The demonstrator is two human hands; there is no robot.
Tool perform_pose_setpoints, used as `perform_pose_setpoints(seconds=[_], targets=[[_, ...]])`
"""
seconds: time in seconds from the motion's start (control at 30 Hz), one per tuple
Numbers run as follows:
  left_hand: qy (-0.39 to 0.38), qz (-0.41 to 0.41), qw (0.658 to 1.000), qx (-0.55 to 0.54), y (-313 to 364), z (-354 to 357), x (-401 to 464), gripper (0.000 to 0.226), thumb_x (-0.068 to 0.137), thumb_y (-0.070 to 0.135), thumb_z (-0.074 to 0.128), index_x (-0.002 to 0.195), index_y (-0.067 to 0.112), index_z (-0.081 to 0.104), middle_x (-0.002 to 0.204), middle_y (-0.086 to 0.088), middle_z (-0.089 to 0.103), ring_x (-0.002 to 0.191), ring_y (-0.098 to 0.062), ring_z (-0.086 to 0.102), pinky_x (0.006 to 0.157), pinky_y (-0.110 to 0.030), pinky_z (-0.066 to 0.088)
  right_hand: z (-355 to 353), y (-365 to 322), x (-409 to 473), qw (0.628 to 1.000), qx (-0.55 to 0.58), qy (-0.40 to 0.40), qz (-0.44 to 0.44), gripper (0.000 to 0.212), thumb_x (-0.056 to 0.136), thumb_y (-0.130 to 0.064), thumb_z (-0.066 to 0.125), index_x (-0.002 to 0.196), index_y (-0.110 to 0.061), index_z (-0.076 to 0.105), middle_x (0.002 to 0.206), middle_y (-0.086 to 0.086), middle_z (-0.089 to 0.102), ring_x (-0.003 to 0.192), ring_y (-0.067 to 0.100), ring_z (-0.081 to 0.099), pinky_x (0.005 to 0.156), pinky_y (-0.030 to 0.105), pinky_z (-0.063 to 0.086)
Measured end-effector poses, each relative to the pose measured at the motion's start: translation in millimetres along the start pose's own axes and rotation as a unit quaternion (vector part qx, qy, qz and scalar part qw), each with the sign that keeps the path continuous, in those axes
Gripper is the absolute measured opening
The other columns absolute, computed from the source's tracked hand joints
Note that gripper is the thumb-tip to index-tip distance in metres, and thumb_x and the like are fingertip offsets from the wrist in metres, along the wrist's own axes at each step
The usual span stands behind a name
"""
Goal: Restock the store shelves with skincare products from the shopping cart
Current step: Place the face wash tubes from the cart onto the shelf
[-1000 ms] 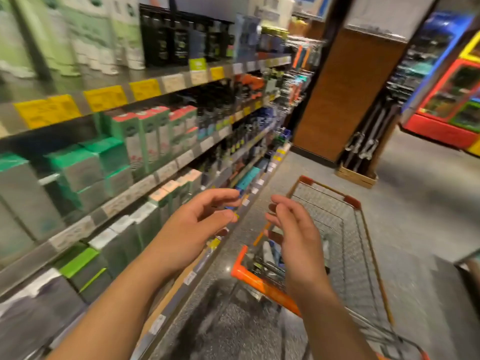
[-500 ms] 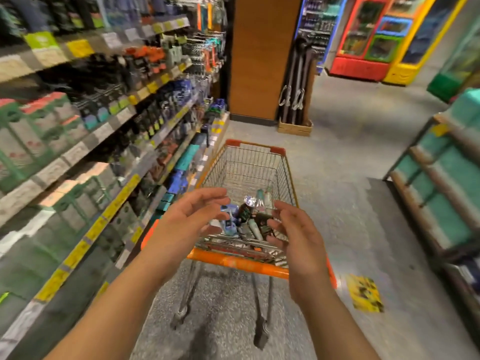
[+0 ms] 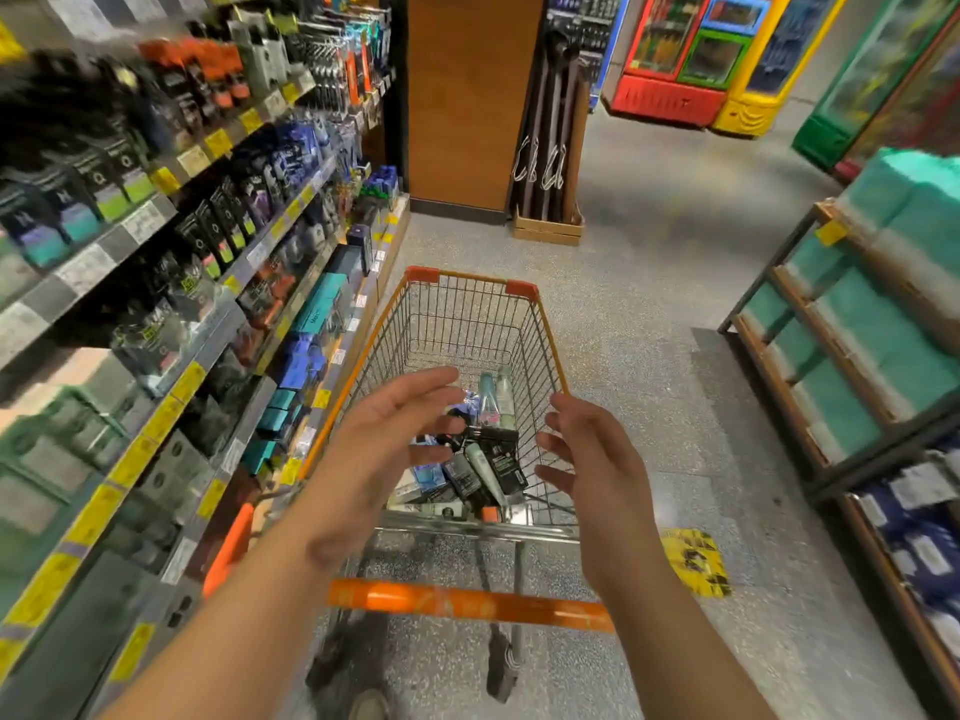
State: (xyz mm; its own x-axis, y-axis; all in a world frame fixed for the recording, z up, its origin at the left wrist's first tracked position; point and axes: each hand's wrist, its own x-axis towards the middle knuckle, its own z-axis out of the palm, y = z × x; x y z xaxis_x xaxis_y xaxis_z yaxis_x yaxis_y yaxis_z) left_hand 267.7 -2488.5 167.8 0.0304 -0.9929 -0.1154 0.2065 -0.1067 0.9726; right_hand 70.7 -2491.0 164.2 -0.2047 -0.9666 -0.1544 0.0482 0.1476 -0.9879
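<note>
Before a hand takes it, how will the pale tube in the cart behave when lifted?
The pale tube looks slim and plastic, so probably light and slightly squeezable. It leans across other products in the cart, so neighbours may shift. Its rounded body could roll if laid flat.

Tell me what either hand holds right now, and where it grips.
Nothing. Left hand and right hand hover open above the orange-rimmed wire shopping cart.

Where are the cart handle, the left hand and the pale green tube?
cart handle (image 3: 467, 602), head view, middle of orange bar
left hand (image 3: 374, 449), head view, back of hand
pale green tube (image 3: 483, 467), head view, tube body
</note>
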Motion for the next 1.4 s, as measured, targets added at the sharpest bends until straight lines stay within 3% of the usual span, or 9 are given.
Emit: perform_pose_setpoints(seconds=[0.07, 0.1, 0.23, 0.3, 0.63, 0.77, 0.87, 1.17, 1.4], targets=[[-0.026, -0.005, 1.000, -0.017, -2.7, -13.6, 19.9, 0.065, 0.081, 0.060, 0.073, 0.132, 0.019, 0.067, 0.129, 0.000, 0.071, 0.114, -0.027, 0.069, 0.093, -0.042, 0.058, 12.5, 0.6, 18.1, 1.000, -0.004, 0.004, 0.006, 0.018, 0.102, -0.033, 0.061, 0.102, -0.040, 0.077, 0.108, -0.017, 0.075, 0.098, 0.007, 0.072, 0.095, 0.045, 0.059], [-0.029, -0.008, 0.999, -0.024, -1.7, -18.7, 30.4, 0.068, 0.080, 0.061, 0.071, 0.133, 0.019, 0.066, 0.131, -0.001, 0.070, 0.116, -0.028, 0.067, 0.094, -0.043, 0.057, 18.6, 1.0, 27.1, 1.000, -0.007, 0.005, 0.008, 0.018, 0.103, -0.032, 0.061, 0.103, -0.040, 0.077, 0.108, -0.017, 0.075, 0.097, 0.005, 0.073, 0.096, 0.044, 0.058], [0.002, -0.046, 0.998, -0.035, -1.1, -29.6, 76.2, 0.028, 0.100, 0.024, 0.062, 0.125, 0.021, 0.072, 0.122, -0.002, 0.074, 0.117, -0.034, 0.067, 0.100, -0.053, 0.052, 39.3, 5.8, 59.2, 1.000, -0.021, 0.012, 0.018, 0.019, 0.103, -0.029, 0.059, 0.105, -0.038, 0.076, 0.108, -0.015, 0.074, 0.097, 0.005, 0.072, 0.096, 0.046, 0.058], [0.016, -0.069, 0.997, -0.025, -3.1, -29.8, 95.9, 0.026, 0.102, 0.017, 0.059, 0.123, 0.024, 0.073, 0.117, 0.001, 0.076, 0.115, -0.032, 0.068, 0.100, -0.053, 0.052, 46.2, 10.3, 74.7, 0.999, -0.023, 0.018, 0.026, 0.018, 0.103, -0.030, 0.060, 0.106, -0.038, 0.075, 0.110, -0.014, 0.074, 0.098, 0.005, 0.073, 0.097, 0.047, 0.058], [0.026, -0.150, 0.988, -0.022, -39.6, -19.8, 169.6, 0.024, 0.101, 0.017, 0.060, 0.120, 0.023, 0.074, 0.111, 0.003, 0.078, 0.099, -0.019, 0.072, 0.088, -0.041, 0.057, 59.5, 49.8, 155.1, 0.995, -0.049, 0.035, 0.082, 0.018, 0.102, -0.030, 0.062, 0.104, -0.042, 0.075, 0.107, -0.013, 0.075, 0.104, 0.011, 0.072, 0.095, 0.046, 0.059], [0.066, -0.191, 0.979, -0.024, -62.0, -13.5, 201.4, 0.021, 0.101, 0.014, 0.061, 0.115, 0.021, 0.076, 0.112, -0.002, 0.078, 0.089, -0.018, 0.071, 0.072, -0.031, 0.058, 69.9, 73.5, 197.4, 0.993, -0.040, 0.019, 0.112, 0.015, 0.102, -0.028, 0.063, 0.108, -0.034, 0.075, 0.107, -0.011, 0.075, 0.105, 0.014, 0.071, 0.088, 0.040, 0.061], [0.093, -0.227, 0.969, -0.022, -82.5, -9.4, 229.0, 0.019, 0.099, 0.016, 0.065, 0.114, 0.021, 0.076, 0.111, -0.002, 0.078, 0.092, -0.020, 0.072, 0.072, -0.033, 0.057, 79.6, 100.0, 232.6, 0.988, -0.046, 0.011, 0.144, 0.015, 0.102, -0.028, 0.062, 0.105, -0.036, 0.074, 0.108, -0.007, 0.075, 0.105, 0.017, 0.071, 0.088, 0.044, 0.061], [0.138, -0.290, 0.947, -0.004, -179.5, 2.2, 326.3, 0.023, 0.095, 0.020, 0.070, 0.117, 0.028, 0.073, 0.112, 0.003, 0.077, 0.098, -0.021, 0.075, 0.074, -0.032, 0.059, 114.1, 216.5, 339.1, 0.979, -0.077, 0.037, 0.186, 0.015, 0.097, -0.039, 0.059, 0.107, -0.031, 0.068, 0.098, -0.004, 0.073, 0.089, 0.018, 0.070, 0.079, 0.041, 0.057], [0.184, -0.352, 0.918, -0.013, -260.2, -12.0, 367.0, 0.015, 0.100, 0.017, 0.064, 0.112, 0.022, 0.072, 0.107, -0.002, 0.076, 0.083, -0.019, 0.072, 0.065, -0.030, 0.058, 139.4, 325.1, 401.7, 0.962, -0.171, 0.110, 0.183, 0.013, 0.097, -0.026, 0.061, 0.109, -0.022, 0.064, 0.099, 0.000, 0.070, 0.084, 0.015, 0.065, 0.069, 0.026, 0.047]])
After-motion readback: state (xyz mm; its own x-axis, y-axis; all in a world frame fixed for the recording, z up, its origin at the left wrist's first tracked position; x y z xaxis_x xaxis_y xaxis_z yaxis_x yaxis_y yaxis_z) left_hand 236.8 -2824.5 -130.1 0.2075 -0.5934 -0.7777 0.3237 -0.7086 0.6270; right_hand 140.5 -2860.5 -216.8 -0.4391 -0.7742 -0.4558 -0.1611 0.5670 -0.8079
